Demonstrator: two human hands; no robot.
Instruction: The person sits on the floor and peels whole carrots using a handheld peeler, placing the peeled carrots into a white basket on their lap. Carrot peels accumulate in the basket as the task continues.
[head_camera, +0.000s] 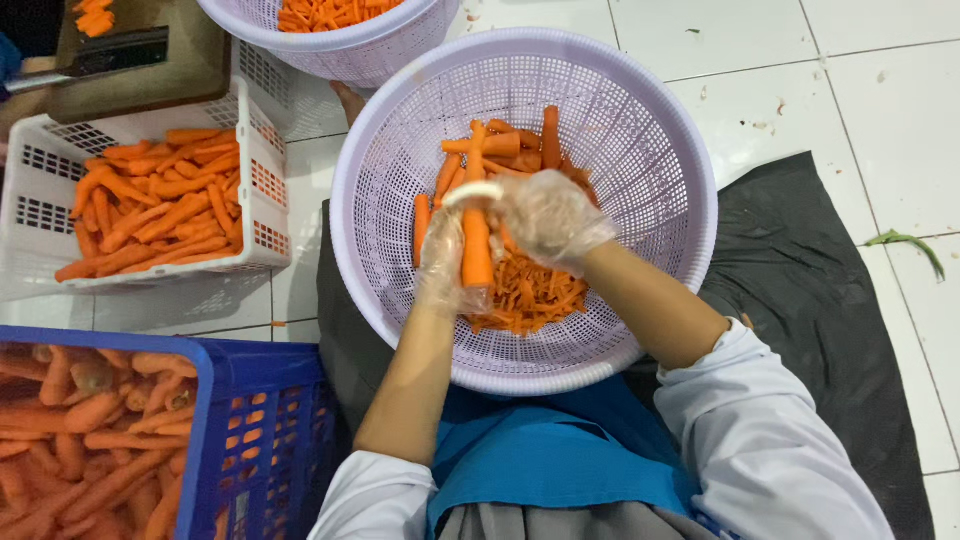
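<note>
Below, lilac basket (640, 130) holds carrots (500, 150) and peelings (525, 295).

No packages, no labels, no signs, no screens in view.

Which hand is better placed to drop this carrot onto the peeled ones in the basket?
Left. The left hand grips the carrot upright over the lilac basket, just short of the peeled carrots. The right hand is on the white peeler.

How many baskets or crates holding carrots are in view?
4: the round lavender basket under the hands, another lavender basket at top, a white crate at left, a blue crate at lower left.
</note>
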